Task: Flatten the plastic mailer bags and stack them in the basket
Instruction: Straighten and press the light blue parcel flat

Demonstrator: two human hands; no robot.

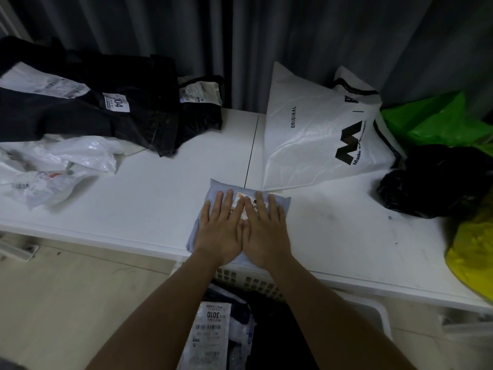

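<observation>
The left hand and right hand, fingers straight, press flat on the pale blue mailer bag, hiding most of its label; the white basket sits below, partly hidden by the arms.

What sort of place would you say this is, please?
Probably a home or small parcel-sorting corner: a white table strewn with labelled mailer bags, a basket below it, and grey curtains behind.

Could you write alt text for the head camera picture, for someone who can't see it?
Both hands, left and right, press flat on a pale blue mailer bag at the near edge of a white table. A white basket holding bags sits below; more bags lie around the table.
</observation>
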